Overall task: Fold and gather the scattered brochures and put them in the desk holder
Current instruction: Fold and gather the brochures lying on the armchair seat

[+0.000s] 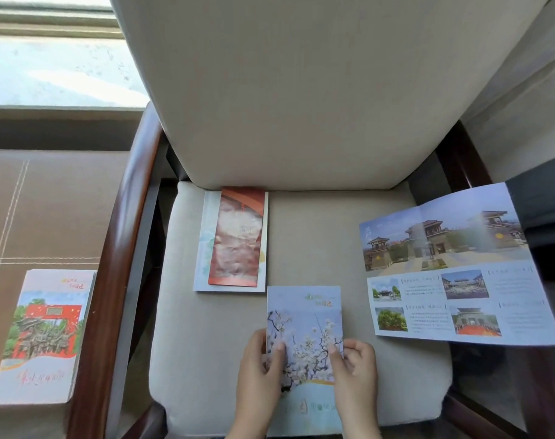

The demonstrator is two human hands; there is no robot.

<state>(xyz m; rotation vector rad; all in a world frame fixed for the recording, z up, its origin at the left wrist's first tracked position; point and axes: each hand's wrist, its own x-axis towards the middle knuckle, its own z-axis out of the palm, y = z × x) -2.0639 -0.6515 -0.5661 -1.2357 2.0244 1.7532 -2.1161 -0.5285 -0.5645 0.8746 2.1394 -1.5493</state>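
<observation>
Left hand [260, 369] and right hand [353, 372] pinch the folded blossom brochure [304, 324] with their fingers, over the armchair seat [314, 248]. The red brochure [238, 239] lies stacked behind it. The temple brochure [453, 274] lies unfolded. No holder is in view, so the task is perhaps midway.

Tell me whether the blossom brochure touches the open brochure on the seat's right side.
Apart. The head view shows a strip of bare seat cushion between the blossom brochure and the open brochure.
</observation>
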